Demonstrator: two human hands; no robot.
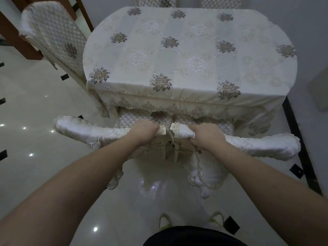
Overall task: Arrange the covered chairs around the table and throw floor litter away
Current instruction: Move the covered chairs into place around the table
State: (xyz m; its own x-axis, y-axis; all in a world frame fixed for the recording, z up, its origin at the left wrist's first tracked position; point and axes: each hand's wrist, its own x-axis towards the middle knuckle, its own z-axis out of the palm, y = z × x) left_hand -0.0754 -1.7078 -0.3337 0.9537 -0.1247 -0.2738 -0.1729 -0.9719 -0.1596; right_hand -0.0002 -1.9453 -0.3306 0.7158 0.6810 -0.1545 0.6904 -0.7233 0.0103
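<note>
Two covered chairs stand side by side at the near edge of the table [266, 96], which wears a cream floral cloth. My left hand [143, 132] grips the top of the left chair's back [85, 127]. My right hand [205, 136] grips the top of the right chair's back [262, 144]. Their quilted seats [134, 119] sit partly under the cloth's lace hem. Another covered chair [55, 36] stands at the table's left side. Two more chair backs [154, 0] show beyond the far edge. No litter is visible on the floor.
Glossy white floor tiles [35, 103] with small black insets spread to the left. A dark border strip [298, 139] runs along the right, by a pale wall. Brown wooden furniture [10, 34] stands at the far left. My shoes [165, 221] show below.
</note>
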